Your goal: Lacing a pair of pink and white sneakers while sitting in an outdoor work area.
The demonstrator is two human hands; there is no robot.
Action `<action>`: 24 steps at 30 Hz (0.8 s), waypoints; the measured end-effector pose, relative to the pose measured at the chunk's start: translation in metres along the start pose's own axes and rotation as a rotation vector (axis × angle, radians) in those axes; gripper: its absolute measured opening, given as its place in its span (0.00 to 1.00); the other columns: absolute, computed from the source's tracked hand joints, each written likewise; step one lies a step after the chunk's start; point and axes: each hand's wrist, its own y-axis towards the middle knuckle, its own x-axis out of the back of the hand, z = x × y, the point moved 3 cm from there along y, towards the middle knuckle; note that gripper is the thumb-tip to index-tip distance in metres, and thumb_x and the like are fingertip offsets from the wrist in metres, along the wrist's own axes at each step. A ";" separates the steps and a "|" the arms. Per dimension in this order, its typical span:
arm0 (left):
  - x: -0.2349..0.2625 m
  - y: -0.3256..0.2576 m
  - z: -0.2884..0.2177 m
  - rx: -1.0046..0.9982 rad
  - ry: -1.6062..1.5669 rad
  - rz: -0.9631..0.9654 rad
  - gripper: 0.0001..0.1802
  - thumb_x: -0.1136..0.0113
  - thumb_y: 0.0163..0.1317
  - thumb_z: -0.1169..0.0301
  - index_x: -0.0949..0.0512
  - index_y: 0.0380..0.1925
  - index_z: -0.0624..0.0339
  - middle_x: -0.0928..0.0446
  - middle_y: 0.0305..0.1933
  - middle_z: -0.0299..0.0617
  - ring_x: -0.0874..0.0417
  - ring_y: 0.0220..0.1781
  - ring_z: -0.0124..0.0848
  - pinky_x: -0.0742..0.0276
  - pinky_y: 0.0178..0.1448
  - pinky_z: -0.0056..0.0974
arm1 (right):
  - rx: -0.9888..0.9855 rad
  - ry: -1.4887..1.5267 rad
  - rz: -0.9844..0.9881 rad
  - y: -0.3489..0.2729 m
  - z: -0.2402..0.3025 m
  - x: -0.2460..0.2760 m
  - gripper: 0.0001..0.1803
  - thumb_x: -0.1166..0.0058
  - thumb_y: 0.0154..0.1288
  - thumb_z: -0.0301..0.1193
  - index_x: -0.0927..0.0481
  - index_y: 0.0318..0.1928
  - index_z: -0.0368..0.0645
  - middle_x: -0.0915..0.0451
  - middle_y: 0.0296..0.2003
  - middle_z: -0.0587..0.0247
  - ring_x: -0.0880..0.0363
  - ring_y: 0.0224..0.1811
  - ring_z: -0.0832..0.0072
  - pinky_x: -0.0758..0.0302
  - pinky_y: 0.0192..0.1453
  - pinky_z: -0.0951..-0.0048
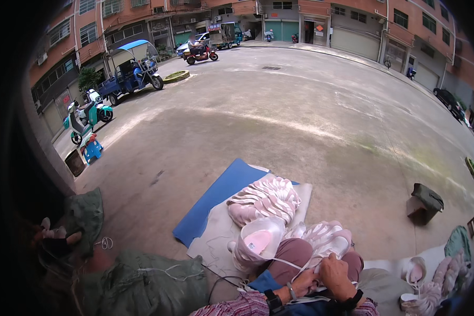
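Both hands meet over my lap, close against a pale pink and white shoe (336, 246) lying on my knee. My left hand (303, 282) has its fingers bent closed; a thin white lace (288, 262) runs toward it. Beside it my right hand (336, 275) is pinched shut at the shoe's near edge. What the fingertips hold is hidden. Left of my hands, another pale shoe (259, 243) with a pink insole stands tilted on my other thigh. Beyond it, a stacked bundle of pink and white shoes (268, 199) rests on a light grey sheet (215, 237).
A blue sheet (208, 209) lies under the grey one. Dark green sacks (142, 282) cover the lower left. More pale shoes (432, 284) lie at the right, and a dark box-like object (424, 203) stands on the concrete. A scooter (87, 117) and a blue three-wheeler (131, 73) are parked far left.
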 end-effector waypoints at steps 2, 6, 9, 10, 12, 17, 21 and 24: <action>-0.003 -0.005 0.002 0.006 -0.033 -0.008 0.15 0.49 0.67 0.75 0.31 0.52 0.53 0.28 0.28 0.29 0.39 0.15 0.15 0.42 0.19 0.23 | -0.056 0.066 -0.014 0.005 -0.007 -0.006 0.11 0.43 0.53 0.33 0.18 0.33 0.38 0.20 0.37 0.48 0.16 0.34 0.53 0.20 0.38 0.56; 0.008 0.002 0.013 0.024 -0.082 0.063 0.14 0.51 0.66 0.77 0.30 0.51 0.53 0.27 0.30 0.30 0.40 0.16 0.15 0.42 0.19 0.22 | -0.124 0.242 -0.091 0.003 -0.014 -0.009 0.13 0.47 0.56 0.34 0.18 0.31 0.36 0.20 0.32 0.43 0.18 0.34 0.47 0.22 0.39 0.52; 0.000 -0.001 0.002 0.035 -0.074 -0.007 0.13 0.52 0.66 0.76 0.29 0.50 0.52 0.30 0.26 0.28 0.39 0.16 0.15 0.43 0.19 0.24 | -0.066 0.523 0.001 0.006 -0.018 -0.010 0.16 0.49 0.56 0.37 0.20 0.27 0.34 0.21 0.26 0.39 0.21 0.30 0.44 0.25 0.37 0.50; -0.004 -0.006 -0.007 0.000 -0.069 0.016 0.14 0.52 0.66 0.76 0.30 0.51 0.53 0.31 0.25 0.27 0.38 0.16 0.15 0.43 0.19 0.25 | -0.069 0.582 0.042 0.005 -0.012 -0.002 0.16 0.48 0.56 0.38 0.20 0.27 0.35 0.21 0.27 0.40 0.21 0.30 0.44 0.25 0.38 0.50; -0.001 -0.007 -0.016 -0.003 -0.132 0.042 0.14 0.50 0.66 0.76 0.30 0.51 0.54 0.28 0.27 0.30 0.38 0.16 0.15 0.42 0.19 0.23 | -0.038 0.581 -0.126 0.005 -0.010 0.010 0.12 0.48 0.59 0.33 0.21 0.31 0.35 0.22 0.29 0.42 0.21 0.33 0.47 0.25 0.38 0.54; -0.007 -0.008 -0.029 0.004 -0.153 0.071 0.13 0.49 0.69 0.73 0.31 0.52 0.57 0.29 0.30 0.28 0.38 0.18 0.14 0.42 0.20 0.23 | -0.060 0.669 -0.204 -0.015 -0.028 0.002 0.07 0.45 0.60 0.31 0.20 0.37 0.42 0.21 0.31 0.52 0.20 0.35 0.53 0.25 0.39 0.59; -0.001 -0.004 -0.018 0.057 -0.218 0.057 0.13 0.47 0.68 0.73 0.31 0.52 0.58 0.30 0.29 0.28 0.38 0.18 0.14 0.43 0.21 0.24 | -0.126 0.591 -0.261 -0.021 -0.023 0.003 0.10 0.42 0.59 0.31 0.21 0.40 0.42 0.23 0.32 0.53 0.20 0.33 0.54 0.25 0.37 0.59; -0.004 -0.009 -0.017 0.054 -0.218 0.014 0.14 0.47 0.68 0.73 0.31 0.52 0.58 0.30 0.28 0.28 0.38 0.18 0.15 0.42 0.21 0.24 | -0.131 0.469 -0.300 -0.017 -0.018 -0.001 0.11 0.41 0.58 0.31 0.23 0.41 0.42 0.24 0.33 0.54 0.20 0.33 0.54 0.24 0.35 0.58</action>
